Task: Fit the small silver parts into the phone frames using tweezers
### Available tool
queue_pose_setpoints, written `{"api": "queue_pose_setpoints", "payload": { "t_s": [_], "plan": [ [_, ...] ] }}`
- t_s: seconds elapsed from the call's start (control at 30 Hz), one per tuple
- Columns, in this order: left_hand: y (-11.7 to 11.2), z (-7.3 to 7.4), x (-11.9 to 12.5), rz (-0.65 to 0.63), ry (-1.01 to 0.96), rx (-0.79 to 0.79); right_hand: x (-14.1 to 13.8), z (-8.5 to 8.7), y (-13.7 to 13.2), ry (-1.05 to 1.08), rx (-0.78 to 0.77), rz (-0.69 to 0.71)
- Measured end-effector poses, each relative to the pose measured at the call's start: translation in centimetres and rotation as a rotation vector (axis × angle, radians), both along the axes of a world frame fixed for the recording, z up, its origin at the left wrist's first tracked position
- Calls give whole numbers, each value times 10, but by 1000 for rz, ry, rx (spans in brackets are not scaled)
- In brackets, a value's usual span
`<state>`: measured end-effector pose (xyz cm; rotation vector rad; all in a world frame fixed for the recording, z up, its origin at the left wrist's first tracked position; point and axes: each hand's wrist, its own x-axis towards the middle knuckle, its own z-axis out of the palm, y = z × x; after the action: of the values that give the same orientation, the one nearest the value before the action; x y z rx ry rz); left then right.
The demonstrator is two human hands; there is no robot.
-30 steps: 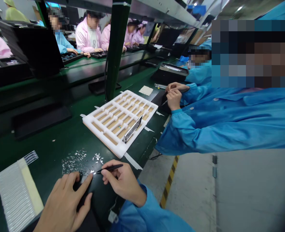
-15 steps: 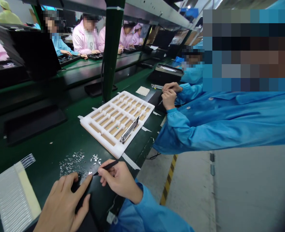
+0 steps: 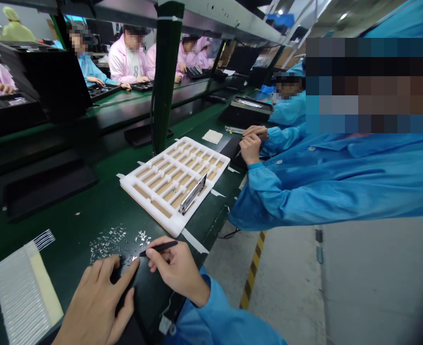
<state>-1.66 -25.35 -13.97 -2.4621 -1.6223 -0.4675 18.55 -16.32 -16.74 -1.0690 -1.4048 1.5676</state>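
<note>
In my right hand [image 3: 177, 270] is a slim black tool, most likely a pair of tweezers [image 3: 163, 246], held like a pen and pointing left. My left hand [image 3: 98, 299] lies low over the bench with its fingers spread. Its index fingertip presses beside a small shiny piece, close to the tool's tip. Many tiny silvery metal pieces [image 3: 108, 242] are scattered just beyond that hand, and a smaller cluster of pieces [image 3: 142, 236] sits nearer the tool. What lies under the left fingers is hidden.
A white slotted foam tray [image 3: 164, 225] holds one upright metal part [image 3: 193, 194]. Left lies a ribbed pale sheet [image 3: 22, 297] with thin strips. A green post [image 3: 168, 76] rises behind the tray. On the right, a co-worker's hands [image 3: 250, 146] work at the bench edge.
The tool's tip has lifted slightly away from the left index fingertip, and the tool lies flatter. My left hand keeps its pose. The view has shifted a little.
</note>
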Motion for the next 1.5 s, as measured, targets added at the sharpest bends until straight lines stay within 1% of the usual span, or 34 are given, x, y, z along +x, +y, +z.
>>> {"api": "queue_pose_setpoints", "payload": {
  "t_s": [0.1,0.23,0.53,0.87,1.07,1.33,1.5],
  "plan": [
    [-2,1,0,-9,-15,19,-1,1,-1,-18,60,17],
    [-4,0,-2,24,-18,15,-3,3,2,-44,105,66],
    [-6,1,0,23,-1,3,1,6,6,-53,106,138],
    [-5,-4,-3,18,7,2,-3,2,5,-49,96,133],
    [-6,-3,-4,34,-7,20,-2,3,7,-20,71,120],
    [-4,-3,-4,43,-5,15,-2,-3,7,12,25,111],
    [-4,-5,-6,39,7,-6,-1,-4,5,12,37,87]
  ]
}}
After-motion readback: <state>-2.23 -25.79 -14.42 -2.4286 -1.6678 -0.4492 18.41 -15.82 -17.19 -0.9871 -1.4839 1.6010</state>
